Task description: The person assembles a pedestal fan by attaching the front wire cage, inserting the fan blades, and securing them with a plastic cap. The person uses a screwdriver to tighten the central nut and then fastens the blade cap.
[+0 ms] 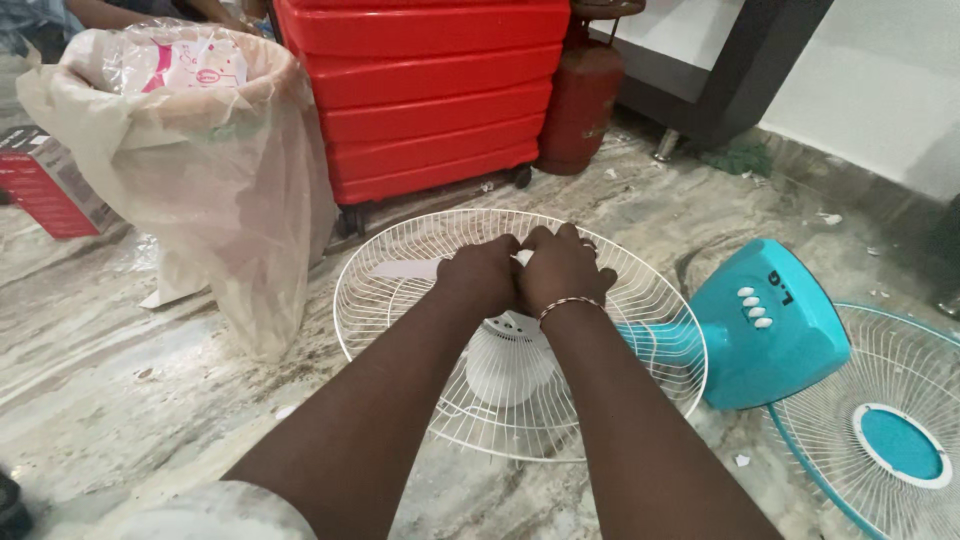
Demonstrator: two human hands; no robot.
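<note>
A table fan lies on the marble floor with its white rear wire guard (400, 250) facing up and its white motor housing (508, 362) below my wrists. My left hand (482, 276) and my right hand (562, 264) are pressed together over the middle of the guard, fingers curled around a small white part that is mostly hidden. A thin bangle circles my right wrist. The fan's teal base (765, 325) with white buttons lies to the right.
A teal-rimmed front guard (880, 440) lies at the right edge. A large plastic bag (200, 160) of packets stands left of the fan. Behind are a red suitcase (420, 90), a red gas cylinder (582, 100) and a red box (45, 185).
</note>
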